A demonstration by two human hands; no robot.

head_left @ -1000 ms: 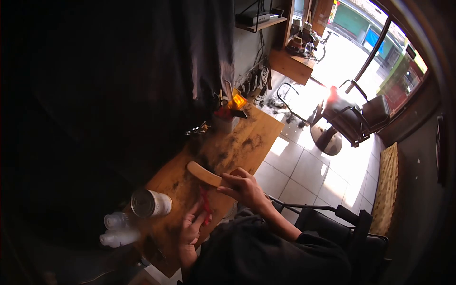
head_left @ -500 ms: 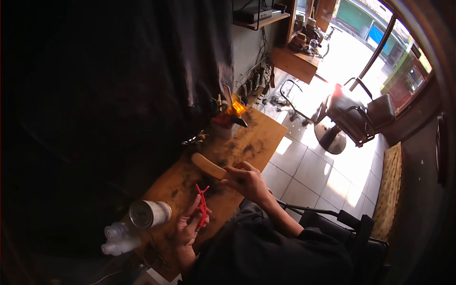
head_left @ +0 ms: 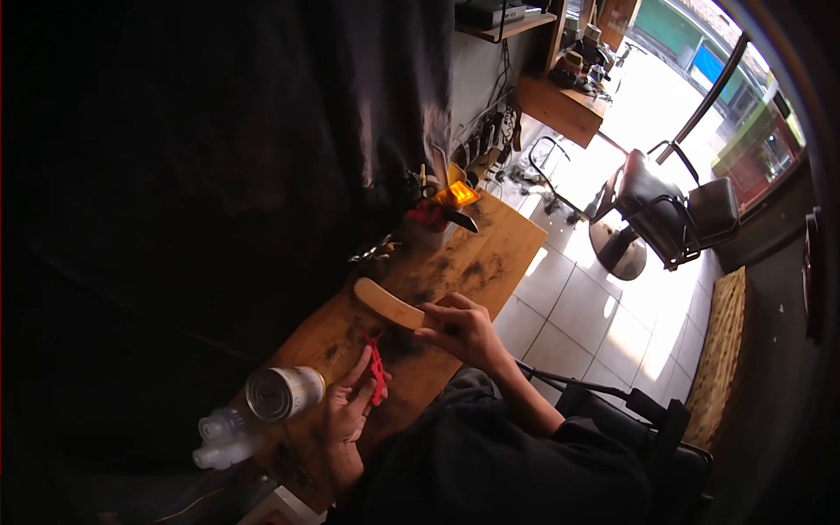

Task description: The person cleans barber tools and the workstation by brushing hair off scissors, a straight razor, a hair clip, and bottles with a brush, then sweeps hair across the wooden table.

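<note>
My right hand [head_left: 465, 332] grips one end of a curved, pale wooden brush [head_left: 388, 304] above the table; its bristles cannot be made out. My left hand [head_left: 348, 409] pinches a slim red hair clip [head_left: 377, 374] between thumb and fingers, with its tip pointing up toward the brush. The wooden table [head_left: 503, 229] beneath both hands is strewn with dark hair clippings [head_left: 451, 297]. Close to my left hand, on its left, a pale can [head_left: 302, 391] lies tilted in view beside translucent plastic bottles [head_left: 226, 437].
At the table's far side stands a holder with tools, including an orange piece [head_left: 459, 194] and a black one. Metal scissors-like tools [head_left: 376, 251] lie near it. A barber chair [head_left: 652, 197] stands on the tiled floor. A dark curtain [head_left: 262, 131] hangs along the left.
The red clip's spread, crossed tips now look closer together and lower. The brush has shifted slightly and shows more of its broad side. The whole view has swung a little.
</note>
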